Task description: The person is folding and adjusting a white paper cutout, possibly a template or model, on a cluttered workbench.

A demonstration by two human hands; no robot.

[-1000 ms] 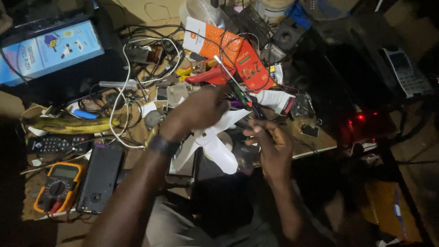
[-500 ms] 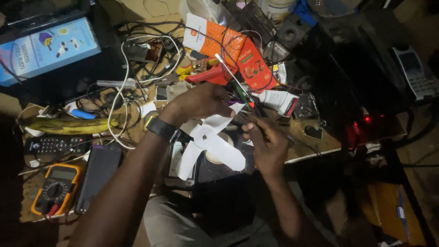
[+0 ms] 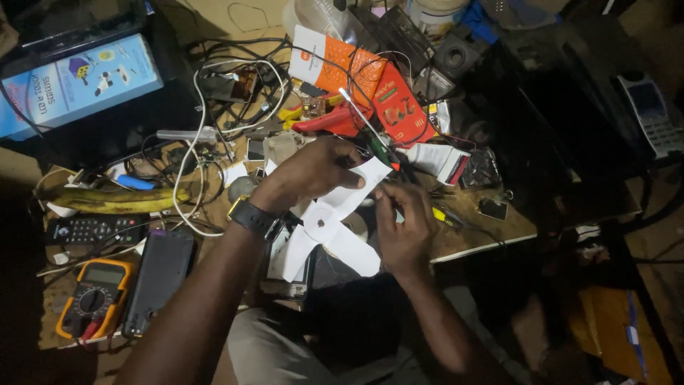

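- White fan blade (image 3: 329,227) held above the near edge of the cluttered workbench (image 3: 491,229), between both hands.
- Left hand (image 3: 310,171), a dark watch (image 3: 253,216) on its wrist, clenched over the upper vane and around a green-handled screwdriver (image 3: 365,132).
- Right hand (image 3: 402,224) grasps the blade from its right side, fingers curled.
- Farther off: banana (image 3: 117,200), black remote (image 3: 96,229), yellow multimeter (image 3: 92,296), red pliers (image 3: 328,120), orange cartons (image 3: 356,78).

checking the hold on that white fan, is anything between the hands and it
Nothing visible. The left hand rests directly on a blade of the white fan, and the right hand sits against its right side. A screwdriver pokes up between the hands.
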